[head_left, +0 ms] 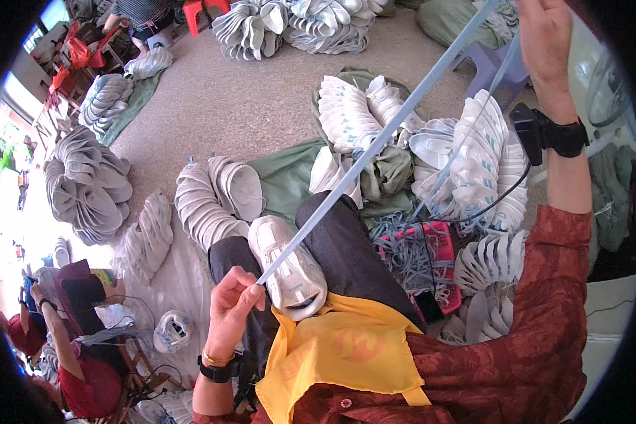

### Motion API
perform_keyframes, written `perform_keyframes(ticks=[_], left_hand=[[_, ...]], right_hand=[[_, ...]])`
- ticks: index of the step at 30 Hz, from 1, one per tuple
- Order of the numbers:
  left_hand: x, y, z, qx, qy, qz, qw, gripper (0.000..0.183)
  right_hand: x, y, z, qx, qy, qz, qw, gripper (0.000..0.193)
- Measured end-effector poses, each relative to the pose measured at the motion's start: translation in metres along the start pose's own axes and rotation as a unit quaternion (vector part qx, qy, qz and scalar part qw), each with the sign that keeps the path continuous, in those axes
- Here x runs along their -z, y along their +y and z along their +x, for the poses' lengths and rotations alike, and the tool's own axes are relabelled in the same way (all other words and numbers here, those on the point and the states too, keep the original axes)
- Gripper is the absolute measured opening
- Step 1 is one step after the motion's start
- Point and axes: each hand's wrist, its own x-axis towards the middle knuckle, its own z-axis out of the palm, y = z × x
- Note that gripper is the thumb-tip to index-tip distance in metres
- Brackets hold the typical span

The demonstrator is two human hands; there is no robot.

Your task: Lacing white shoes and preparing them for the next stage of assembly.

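A white sneaker (286, 265) lies on my lap between my thighs, its opening toward me. My left hand (234, 307) is beside it, thumb and forefinger pinching one end of a flat pale-blue shoelace (374, 150). From there the lace stretches taut up to the right, past the top edge. My right hand (544, 46) is raised high at the upper right, closed by the lace, with its fingertips partly cut off by the frame. A second strand of lace slants down from it toward a pink basket (442, 247) of tangled blue laces beside my right leg.
Stacks of white shoe uppers (477, 155) stand right of my legs, others (212, 194) to the left and far back. A purple stool (491, 71) is behind the right stack. A person in red (92, 385) works at the lower left. A black cable hangs from my right wrist.
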Motion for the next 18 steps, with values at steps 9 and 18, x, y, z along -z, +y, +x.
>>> perform_keyframes(ticks=[9,18], left_hand=[[-0.007,-0.011,0.004,0.014,0.027,0.069,0.997,0.011],[-0.027,-0.009,0.01,-0.053,-0.021,0.276,0.96,0.009]], right_hand=[[0.008,0.055,-0.18,-0.246,-0.473,-0.267,0.803,0.028],[-0.134,-0.104,-0.243,-0.378,-0.469,0.386,0.699,0.025]])
